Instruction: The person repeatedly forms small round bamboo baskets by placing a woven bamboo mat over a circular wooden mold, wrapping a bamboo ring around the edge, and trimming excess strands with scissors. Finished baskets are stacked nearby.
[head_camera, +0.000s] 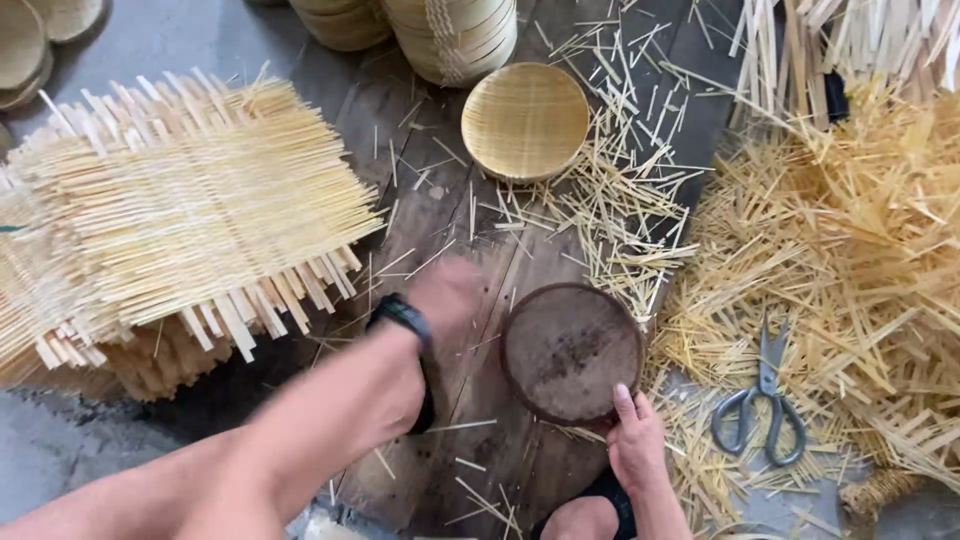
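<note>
While right hand grips it, round block lies above

Pale straw-yellow woven mats, crossed in a tight over-and-under grid, lie stacked at left. At far centre a round woven tray shows the same light yellow in fine parallel ribs. Near centre, a dark brown disc is mottled with lighter dusty patches. Golden-yellow offcuts heap at right around grey metal scissors. A black wristband circles the left wrist above weathered brown-grey boards.
</note>
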